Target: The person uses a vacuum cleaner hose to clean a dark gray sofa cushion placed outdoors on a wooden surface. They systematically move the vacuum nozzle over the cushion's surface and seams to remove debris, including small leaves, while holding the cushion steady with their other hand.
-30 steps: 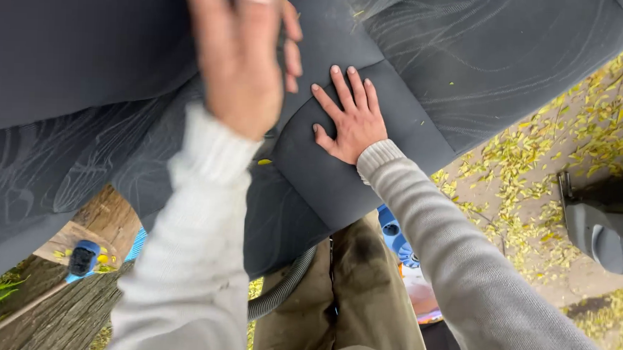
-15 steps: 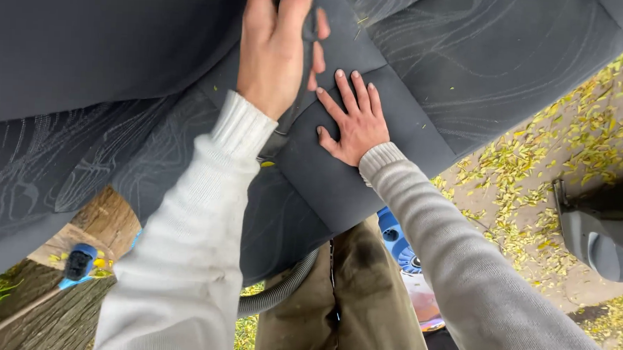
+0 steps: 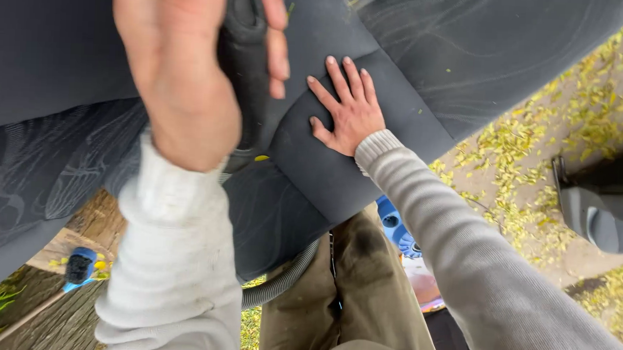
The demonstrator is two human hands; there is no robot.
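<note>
Both hands are in view. We find the left hand [image 3: 183,71] close to the camera and blurred, its fingers wrapped around a black, tube-shaped plastic vacuum nozzle [image 3: 245,67] that runs down against a dark grey fabric car seat [image 3: 429,54]. The lower end of the nozzle sits at the seam of the seat, just beside 1 small yellow leaf [image 3: 261,158] lying on the fabric. We find the right hand [image 3: 346,110] empty, fingers spread wide and pressed flat on the raised middle panel of the seat, just to the right of the nozzle and not touching it. Both arms wear light grey knitted sleeves. A grey ribbed hose [image 3: 282,279] curves out from under the seat edge, beside the person's olive-brown trousers [image 3: 362,296]. A blue plastic machine body [image 3: 393,227] shows between the trousers and the right sleeve. Yellow fallen leaves [image 3: 537,150] cover the bare ground on the right. A small blue and black tool [image 3: 80,264] rests on a wooden surface [image 3: 67,318] at lower left; we cannot tell its kind.
</note>
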